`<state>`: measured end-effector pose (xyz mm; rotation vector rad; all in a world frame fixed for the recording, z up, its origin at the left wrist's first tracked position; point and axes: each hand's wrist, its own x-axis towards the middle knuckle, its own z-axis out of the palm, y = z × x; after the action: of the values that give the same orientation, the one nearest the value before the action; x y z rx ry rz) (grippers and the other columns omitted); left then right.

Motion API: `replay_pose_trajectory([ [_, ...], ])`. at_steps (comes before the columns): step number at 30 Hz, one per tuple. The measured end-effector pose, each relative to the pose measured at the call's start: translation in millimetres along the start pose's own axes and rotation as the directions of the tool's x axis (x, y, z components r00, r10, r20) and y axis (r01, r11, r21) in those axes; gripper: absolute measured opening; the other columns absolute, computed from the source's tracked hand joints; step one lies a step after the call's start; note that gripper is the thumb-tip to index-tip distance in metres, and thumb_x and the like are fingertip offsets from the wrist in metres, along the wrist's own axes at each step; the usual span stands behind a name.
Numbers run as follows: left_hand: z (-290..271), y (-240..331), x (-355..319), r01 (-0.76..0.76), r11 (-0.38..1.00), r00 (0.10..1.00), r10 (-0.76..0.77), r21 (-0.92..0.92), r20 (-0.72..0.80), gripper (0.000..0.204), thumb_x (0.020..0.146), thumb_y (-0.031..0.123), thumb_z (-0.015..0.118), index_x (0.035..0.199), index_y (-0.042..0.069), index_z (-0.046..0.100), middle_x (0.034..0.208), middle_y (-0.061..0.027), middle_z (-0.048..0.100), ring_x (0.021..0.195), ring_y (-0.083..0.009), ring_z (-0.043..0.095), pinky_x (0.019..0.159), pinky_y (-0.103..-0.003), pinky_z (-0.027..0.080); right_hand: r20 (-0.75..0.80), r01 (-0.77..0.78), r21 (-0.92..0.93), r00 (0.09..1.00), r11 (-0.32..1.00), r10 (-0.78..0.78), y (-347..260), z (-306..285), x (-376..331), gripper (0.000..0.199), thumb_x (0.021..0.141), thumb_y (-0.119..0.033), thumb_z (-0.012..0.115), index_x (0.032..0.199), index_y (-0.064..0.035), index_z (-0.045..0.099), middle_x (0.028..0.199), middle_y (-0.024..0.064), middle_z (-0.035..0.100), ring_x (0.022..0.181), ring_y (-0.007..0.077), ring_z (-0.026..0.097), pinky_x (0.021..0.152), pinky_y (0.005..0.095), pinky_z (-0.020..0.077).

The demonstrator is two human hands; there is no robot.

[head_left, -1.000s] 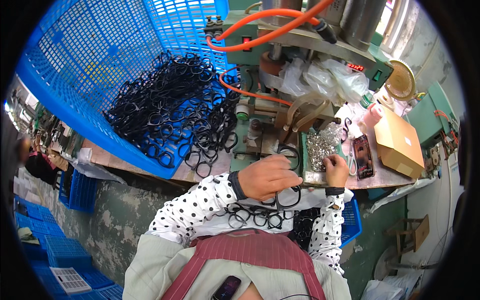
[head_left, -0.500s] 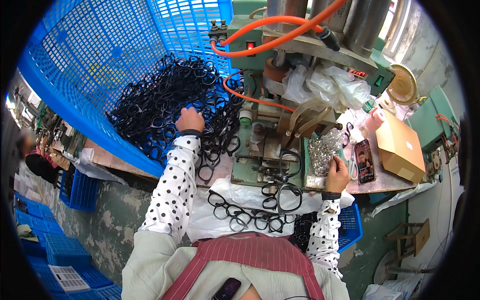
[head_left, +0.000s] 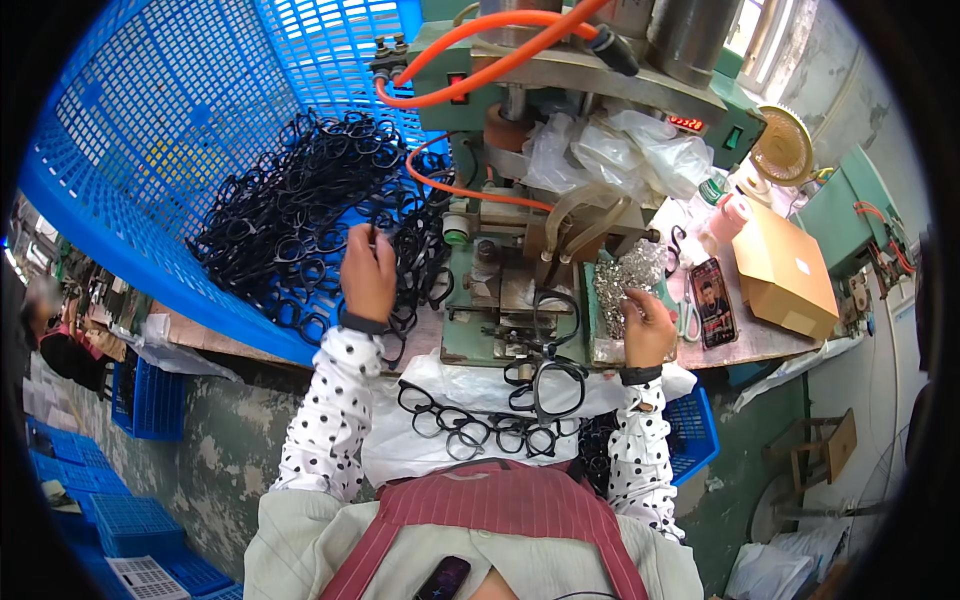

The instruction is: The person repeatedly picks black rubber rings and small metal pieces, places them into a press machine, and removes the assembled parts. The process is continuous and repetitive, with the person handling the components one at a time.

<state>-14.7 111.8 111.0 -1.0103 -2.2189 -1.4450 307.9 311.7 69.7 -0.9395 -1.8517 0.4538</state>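
My left hand [head_left: 368, 278] is at the near edge of a tangled heap of black eyeglass frames [head_left: 290, 200] in a big blue basket. Its fingers are closed on a dark piece, seemingly one frame, mostly hidden by the hand. Over a shallow tray of small shiny metal parts [head_left: 628, 275], my right hand [head_left: 650, 328] has thumb and fingers pinched together; anything between them is too small to make out. Between the hands, a black frame [head_left: 556, 318] stands at the front of a green press [head_left: 470, 335]. More frames [head_left: 490, 425] lie on white plastic sheeting before me.
The blue basket's wall [head_left: 130, 240] rises at the left. Orange air hoses [head_left: 480, 90] and metal cylinders top the press. Right of the tray are scissors [head_left: 688, 318], a phone [head_left: 712, 300] and a cardboard box [head_left: 785, 270]. A blue crate [head_left: 692, 435] sits below the table edge.
My left hand has drawn back a little toward me from the heap, its fingers now pointing up. My right hand stays over the metal parts, fingers shifted slightly. The whole view has swung somewhat.
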Motion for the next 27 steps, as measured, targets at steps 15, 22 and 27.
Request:
replay_pose_trajectory([
  [15, 11, 133, -72, -0.674, 0.575, 0.567, 0.805, -0.464, 0.173, 0.039, 0.080, 0.010, 0.069, 0.118, 0.006, 0.062, 0.099, -0.0059, 0.065, 0.088, -0.0233, 0.063, 0.088, -0.046, 0.047, 0.389, -0.410, 0.592, 0.899, 0.694, 0.199, -127, 4, 9, 0.043, 0.072, 0.002, 0.073, 0.111, 0.0012, 0.056, 0.088, 0.0081, 0.068, 0.073, 0.0089, 0.061, 0.060, 0.0215, 0.0442],
  [22, 8, 125, -84, -0.701, 0.471, 0.455, 0.874, -0.535, 0.173, 0.041, 0.077, 0.005, 0.070, 0.117, 0.004, 0.063, 0.097, -0.0066, 0.066, 0.085, -0.0237, 0.062, 0.086, -0.045, 0.048, 0.286, -0.361, 0.624, 0.931, 0.693, 0.227, -136, 22, 17, 0.050, 0.070, 0.004, 0.074, 0.113, 0.0024, 0.049, 0.083, 0.0095, 0.066, 0.070, 0.0103, 0.061, 0.062, 0.0227, 0.0477],
  [27, 3, 133, -72, -0.703, 0.386, 0.389, 0.912, -0.598, 0.131, 0.034, 0.083, 0.012, 0.066, 0.116, 0.003, 0.064, 0.103, -0.0080, 0.067, 0.089, -0.0249, 0.063, 0.091, -0.048, 0.045, 0.322, -0.391, 0.695, 0.919, 0.603, 0.226, -131, 23, 13, 0.053, 0.071, 0.003, 0.074, 0.116, 0.0021, 0.048, 0.081, 0.0091, 0.066, 0.071, 0.0097, 0.059, 0.062, 0.0222, 0.0464],
])
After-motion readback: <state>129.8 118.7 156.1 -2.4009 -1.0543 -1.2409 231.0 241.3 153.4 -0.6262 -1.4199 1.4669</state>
